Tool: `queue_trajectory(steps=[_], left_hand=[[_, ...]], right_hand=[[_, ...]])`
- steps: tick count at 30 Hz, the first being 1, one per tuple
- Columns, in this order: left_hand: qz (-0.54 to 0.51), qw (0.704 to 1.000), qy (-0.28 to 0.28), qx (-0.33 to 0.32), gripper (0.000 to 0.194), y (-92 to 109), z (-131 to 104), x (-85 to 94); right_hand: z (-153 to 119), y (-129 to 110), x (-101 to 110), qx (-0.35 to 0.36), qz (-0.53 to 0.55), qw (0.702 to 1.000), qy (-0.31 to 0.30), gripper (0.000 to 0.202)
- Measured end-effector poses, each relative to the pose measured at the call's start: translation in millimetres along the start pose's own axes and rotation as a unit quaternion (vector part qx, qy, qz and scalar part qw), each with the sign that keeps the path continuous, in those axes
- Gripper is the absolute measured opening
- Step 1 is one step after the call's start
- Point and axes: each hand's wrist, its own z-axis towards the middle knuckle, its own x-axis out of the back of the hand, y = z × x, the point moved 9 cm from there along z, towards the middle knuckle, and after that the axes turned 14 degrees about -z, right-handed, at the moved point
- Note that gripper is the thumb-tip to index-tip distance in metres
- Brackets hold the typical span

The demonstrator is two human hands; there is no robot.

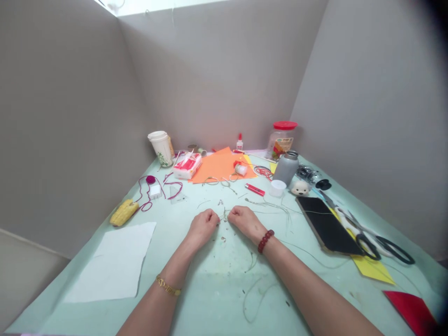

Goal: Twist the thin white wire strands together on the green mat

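Near the middle of the pale green table, my left hand [203, 226] and my right hand [245, 220] face each other, a small gap between them. Both have their fingers pinched closed on a thin green cord [225, 214], of which a short knotted piece shows in the gap. More thin cord [308, 254] trails to the right from beside my right wrist. Small bits and scraps [223, 239] lie on the table just below the hands. Loose green cord [268, 203] lies beyond my right hand, with a red lighter [255, 189] farther back.
A white sheet [115, 261] and a yellow object [124, 212] lie left. To the right are a black phone [327, 225], scissors [371, 238], a grey bottle [286, 169] and a small white cup [277, 188]. Orange paper [210, 168], tissues [187, 165] and a lidded jar [282, 140] stand behind.
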Motion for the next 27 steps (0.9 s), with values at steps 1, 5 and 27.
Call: queue_trajectory(steps=[1,5,27], left_hand=[[0.000,1.000,0.002,0.005,0.029,-0.4,-4.2,2.5],[0.020,0.999,0.004,0.026,0.029,-4.5,-31.0,16.0],[0.060,0.996,0.070,-0.019,0.039,42.4,-18.3,8.4]], right_hand=[[-0.1,0.1,-0.1,-0.001,0.002,1.000,-0.001,0.011],[-0.3,0.2,-0.1,-0.004,0.003,1.000,-0.003,0.011],[-2.1,-4.6,4.9,0.022,-0.027,0.999,0.029,0.013]])
